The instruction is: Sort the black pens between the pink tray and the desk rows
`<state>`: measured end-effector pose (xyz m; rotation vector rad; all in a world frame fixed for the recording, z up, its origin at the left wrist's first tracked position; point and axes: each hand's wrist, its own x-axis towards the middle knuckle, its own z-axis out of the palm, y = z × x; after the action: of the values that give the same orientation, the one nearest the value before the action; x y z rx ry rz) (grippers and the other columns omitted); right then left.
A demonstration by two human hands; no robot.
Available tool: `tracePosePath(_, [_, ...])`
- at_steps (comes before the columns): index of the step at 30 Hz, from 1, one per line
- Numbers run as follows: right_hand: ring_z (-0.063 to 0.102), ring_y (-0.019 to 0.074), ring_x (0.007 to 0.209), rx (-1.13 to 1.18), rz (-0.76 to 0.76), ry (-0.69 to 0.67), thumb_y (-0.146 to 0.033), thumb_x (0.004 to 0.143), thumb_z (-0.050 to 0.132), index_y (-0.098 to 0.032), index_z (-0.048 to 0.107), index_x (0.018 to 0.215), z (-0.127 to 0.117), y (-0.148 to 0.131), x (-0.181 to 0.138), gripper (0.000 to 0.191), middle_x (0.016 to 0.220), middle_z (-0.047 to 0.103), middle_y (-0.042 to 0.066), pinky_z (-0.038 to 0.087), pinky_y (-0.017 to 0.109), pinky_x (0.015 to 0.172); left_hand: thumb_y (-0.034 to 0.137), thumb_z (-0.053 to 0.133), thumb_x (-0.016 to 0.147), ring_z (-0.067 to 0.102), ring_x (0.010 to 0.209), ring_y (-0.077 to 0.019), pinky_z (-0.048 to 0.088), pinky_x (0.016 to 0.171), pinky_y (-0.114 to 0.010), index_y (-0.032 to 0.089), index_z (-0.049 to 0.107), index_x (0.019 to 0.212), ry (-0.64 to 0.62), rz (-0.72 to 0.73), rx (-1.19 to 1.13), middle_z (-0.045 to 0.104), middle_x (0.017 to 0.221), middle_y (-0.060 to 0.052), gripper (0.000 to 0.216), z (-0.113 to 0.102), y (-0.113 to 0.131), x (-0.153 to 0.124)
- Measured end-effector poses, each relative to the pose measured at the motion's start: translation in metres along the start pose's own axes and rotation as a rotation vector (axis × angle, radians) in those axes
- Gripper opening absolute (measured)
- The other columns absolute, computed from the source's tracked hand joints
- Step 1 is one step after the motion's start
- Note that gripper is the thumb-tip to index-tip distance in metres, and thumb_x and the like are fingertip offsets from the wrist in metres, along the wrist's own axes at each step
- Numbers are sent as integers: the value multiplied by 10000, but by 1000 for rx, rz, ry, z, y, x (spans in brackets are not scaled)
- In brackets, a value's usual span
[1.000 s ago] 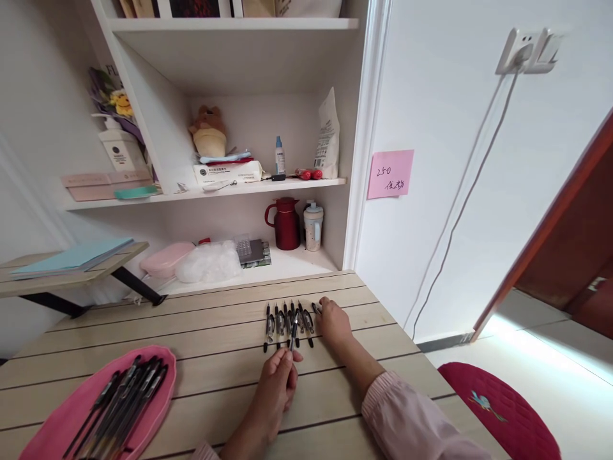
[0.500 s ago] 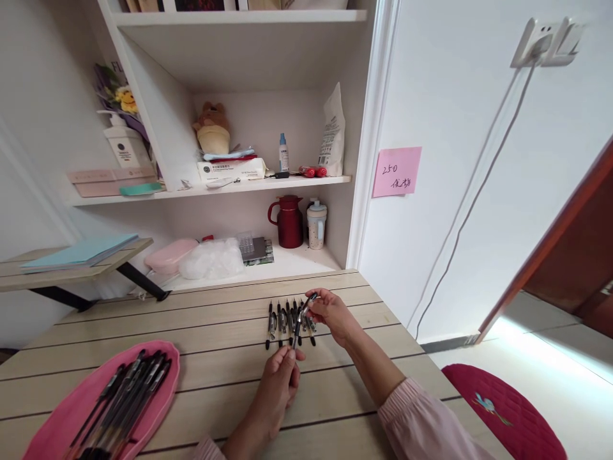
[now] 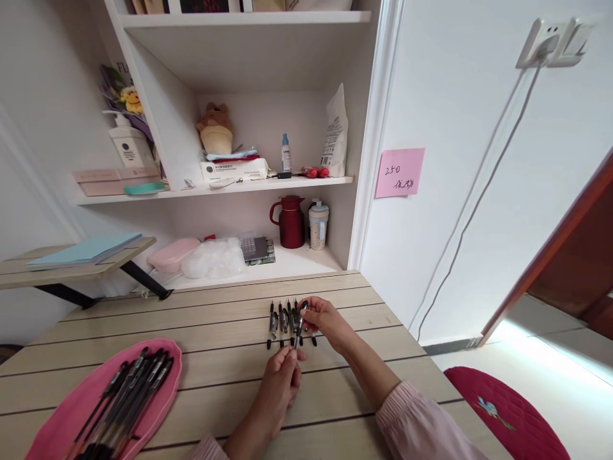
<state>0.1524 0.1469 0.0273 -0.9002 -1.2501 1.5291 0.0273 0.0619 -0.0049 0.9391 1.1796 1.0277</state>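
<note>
A black gel pen is held between my two hands, slanting up over the table. My left hand is closed round its lower end. At the top, the thumb and fingers of my right hand pinch its black capped end. Just behind lie several pen pieces in a row: slim dark ones with fine tips pointing away, clipped caps and black ends nearer me. My right hand covers part of that row. To the left, a pink tray holds a bundle of dark pens.
Behind the slatted table stands a white shelf unit with a red jug, a cup and a plastic bag. A raised wooden stand is at the left. A red chair seat sits at the right.
The black top piece in my right hand was tilted right, at an angle to the barrel; now it is lower and in line with it. My left hand stays nearly still.
</note>
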Motion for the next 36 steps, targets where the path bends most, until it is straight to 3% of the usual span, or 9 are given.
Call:
tracePosePath(8, [468,74,413,-103,62,-89,-326,593,662,-162,534,745,-1,15,1,257,461,505,-66,309,183,394,546,489,699,149,310,-11,80,317,-147,187,482,820,16,8,16,349,479,102,378,1,-1,-3])
tracePosePath(17, [463,71,395,-169,56,-93,-311,621,632,-164,543,739,2,15,-1,209,441,513,-66,311,184,392,508,493,706,155,309,-16,105,308,-144,175,498,829,53,42,9,323,459,106,355,3,-2,0])
tracePosePath(23, [493,78,428,-186,72,-105,-411,638,628,-161,526,734,2,10,-2,287,488,544,-44,328,179,407,480,456,733,176,297,-20,112,308,-151,167,510,904,39,38,39,364,460,100,360,1,-1,-1])
tracePosePath(25, [522,87,458,-225,76,-72,-489,706,538,-162,524,762,-8,6,0,333,567,592,-7,335,183,413,470,433,745,221,290,-33,143,306,-160,165,509,945,28,71,74,399,462,91,373,-3,0,1])
tracePosePath(27, [542,95,477,-381,74,66,-517,782,401,-168,533,807,-22,3,3,374,632,618,18,342,193,424,441,440,744,332,330,-58,231,335,-169,153,532,933,32,150,122,449,481,64,356,-8,4,3])
tracePosePath(29, [532,97,468,-669,72,271,-489,818,331,-170,555,767,-37,3,5,393,633,619,24,343,206,446,376,498,717,466,467,-96,349,444,-193,146,583,845,91,294,223,517,558,19,277,-16,14,4])
tracePosePath(32, [538,136,529,-831,83,351,-448,791,406,-164,536,593,-52,13,5,370,592,601,55,322,234,487,250,557,673,540,702,-156,402,641,-239,171,637,717,295,487,598,578,709,-22,121,-38,41,-2])
tracePosePath(36, [562,177,653,-1127,89,362,-417,765,457,-181,553,593,-56,30,4,307,637,616,64,284,243,513,213,503,729,557,770,-165,374,695,-246,205,666,801,554,397,1173,617,815,-38,178,-94,81,-28])
